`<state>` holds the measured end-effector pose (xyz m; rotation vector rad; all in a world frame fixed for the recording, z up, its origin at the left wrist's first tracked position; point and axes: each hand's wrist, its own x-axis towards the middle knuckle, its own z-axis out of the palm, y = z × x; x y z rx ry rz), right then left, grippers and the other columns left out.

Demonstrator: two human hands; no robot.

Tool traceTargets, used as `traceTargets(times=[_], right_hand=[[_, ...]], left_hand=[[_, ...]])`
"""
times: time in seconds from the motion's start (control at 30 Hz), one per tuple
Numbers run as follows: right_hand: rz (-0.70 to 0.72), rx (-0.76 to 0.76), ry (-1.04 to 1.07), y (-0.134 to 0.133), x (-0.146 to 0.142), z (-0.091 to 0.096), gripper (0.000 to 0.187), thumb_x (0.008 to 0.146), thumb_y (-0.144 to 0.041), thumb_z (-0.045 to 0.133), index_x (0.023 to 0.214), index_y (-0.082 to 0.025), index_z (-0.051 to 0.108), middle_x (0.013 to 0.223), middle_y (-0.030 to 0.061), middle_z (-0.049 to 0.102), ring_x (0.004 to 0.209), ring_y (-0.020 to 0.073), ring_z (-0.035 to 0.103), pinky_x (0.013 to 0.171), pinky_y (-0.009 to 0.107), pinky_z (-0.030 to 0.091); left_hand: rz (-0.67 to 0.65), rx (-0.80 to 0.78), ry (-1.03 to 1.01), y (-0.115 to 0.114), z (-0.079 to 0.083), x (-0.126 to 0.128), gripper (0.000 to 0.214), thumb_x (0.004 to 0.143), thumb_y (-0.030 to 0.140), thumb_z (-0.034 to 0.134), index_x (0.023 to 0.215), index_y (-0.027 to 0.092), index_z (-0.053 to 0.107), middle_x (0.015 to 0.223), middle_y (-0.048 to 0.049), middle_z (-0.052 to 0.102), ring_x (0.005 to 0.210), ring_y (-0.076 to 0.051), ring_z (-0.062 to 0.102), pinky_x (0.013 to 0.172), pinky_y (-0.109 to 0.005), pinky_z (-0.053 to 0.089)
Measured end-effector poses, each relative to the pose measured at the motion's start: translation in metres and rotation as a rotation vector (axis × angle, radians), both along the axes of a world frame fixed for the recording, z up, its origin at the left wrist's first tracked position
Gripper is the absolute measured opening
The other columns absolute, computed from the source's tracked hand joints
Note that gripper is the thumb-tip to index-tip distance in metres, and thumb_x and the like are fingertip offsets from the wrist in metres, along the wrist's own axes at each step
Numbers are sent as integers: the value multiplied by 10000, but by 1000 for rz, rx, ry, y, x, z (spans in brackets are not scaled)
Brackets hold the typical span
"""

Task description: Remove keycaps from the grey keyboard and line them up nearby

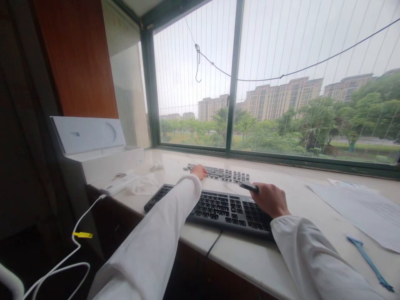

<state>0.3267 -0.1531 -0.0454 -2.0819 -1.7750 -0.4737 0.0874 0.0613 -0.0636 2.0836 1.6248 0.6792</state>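
A black keyboard (215, 208) lies along the front of the white sill, its keycaps off and square key sockets showing. Behind it, loose dark keycaps (233, 175) are laid out in rows. My left hand (198, 171) reaches over the keyboard to the left part of these rows, its fingers drawn together at the keycaps; what is between them is too small to make out. Above the right part of the keyboard, my right hand (270, 198) is closed around a slim dark tool (249, 187) pointing left. Its exact kind is unclear.
At left stands an open white box (106, 162), with a white power strip (117, 185) and crumpled clear plastic (143, 185) nearby. White papers (356, 204) and a blue plastic tool (370, 262) lie at right. A white cable (76, 229) hangs off the front edge; a window (193, 96) closes the back.
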Motion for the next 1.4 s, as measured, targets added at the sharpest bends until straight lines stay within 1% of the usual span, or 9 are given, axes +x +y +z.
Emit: traceTargets(times=[0.27,0.47,0.6,0.8,0.97,1.03,1.1,1.27,1.4], right_hand=[[9,-1,-4,-1,0,1,293,867,-340,458,888,-255,737,827,94,710,753,230,650,662,287,387],[8,5,-12,-2,-1,3,302,869,-317,441,836,-243,732,804,96,707,753,240,654,628,290,370],[4,8,-1,-2,0,2,306,869,-331,444,893,-245,737,833,104,712,771,243,658,622,291,364],[3,16,22,-2,1,1,356,884,-378,407,924,-260,740,852,115,712,781,271,654,642,328,377],[-13,9,40,-3,3,0,342,870,-380,413,879,-264,735,858,113,706,784,272,644,658,338,385],[-19,3,52,-3,4,0,351,869,-394,407,861,-262,733,865,111,705,787,272,641,651,335,382],[-24,0,62,-3,4,-1,354,864,-400,411,851,-256,734,878,116,705,795,274,638,646,334,378],[-41,6,91,-2,5,-2,337,843,-404,447,886,-251,744,903,126,702,804,264,632,656,330,377],[-52,8,108,-1,6,-4,351,849,-419,437,875,-256,746,902,129,700,802,275,631,645,342,373]], left_hand=[[16,24,51,-4,5,-1,166,764,225,708,928,207,722,894,-15,753,578,-99,661,723,-214,522],[32,42,119,-18,24,-8,160,774,234,698,930,207,718,884,-24,750,628,-122,680,752,-241,519],[60,85,185,-30,37,-18,135,779,222,689,908,203,723,882,-51,742,687,-154,691,785,-277,512],[46,212,250,-59,57,-38,134,824,259,635,917,226,726,985,-56,725,816,-176,686,833,-284,488],[2,323,286,-99,73,-55,189,852,338,586,911,251,743,946,-46,730,902,-208,660,829,-294,484],[-40,399,299,-120,71,-64,200,860,331,573,912,248,747,897,-39,734,875,-201,658,817,-291,486],[-90,470,287,-143,62,-73,206,875,297,554,920,237,746,893,-34,736,854,-185,657,817,-280,487],[-188,585,214,-204,21,-102,225,917,279,514,945,212,727,923,-42,729,887,-173,637,867,-279,472],[-172,655,106,-234,-3,-120,229,913,353,534,1013,234,703,999,-29,715,973,-183,607,916,-321,442]])
